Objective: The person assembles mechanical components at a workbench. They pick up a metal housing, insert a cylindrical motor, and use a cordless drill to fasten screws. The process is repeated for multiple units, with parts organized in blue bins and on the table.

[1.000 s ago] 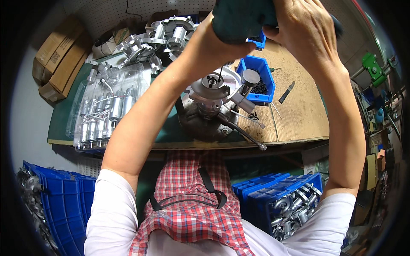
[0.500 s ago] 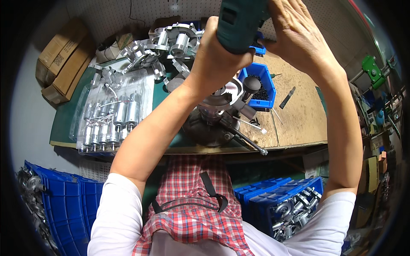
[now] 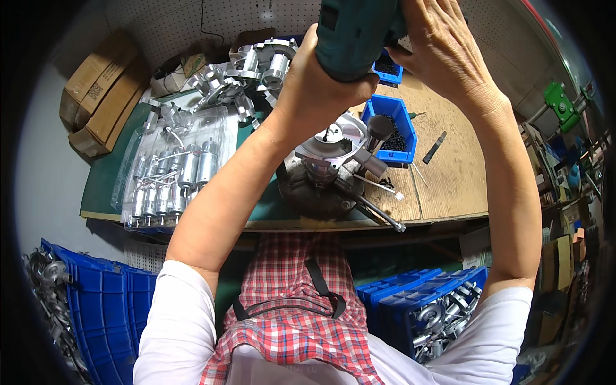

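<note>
My left hand (image 3: 324,83) is wrapped round a dark green power drill (image 3: 355,38), raised at the top centre and cut off by the picture's upper edge. My right hand (image 3: 443,54) is against the drill's right side, thumb below and fingers running out of the picture, so their tips are hidden. Under my left hand a silver round metal housing (image 3: 324,151) with a white disc and a dark gear sits on a black round fixture (image 3: 314,192) with a bar handle (image 3: 382,218). A black knob (image 3: 381,127) stands at the housing's right.
Blue bins (image 3: 405,138) of black screws and a black marker-like tool (image 3: 434,147) are on the cardboard-covered right side. A clear tray (image 3: 122,186) of silver motors lies left, metal housings (image 3: 250,64) piled behind. Blue crates (image 3: 96,308) of parts stand below the bench.
The drill and my left hand have shifted slightly left, uncovering more of the metal housing. My right hand stays beside the drill. The whole view has shifted a little.
</note>
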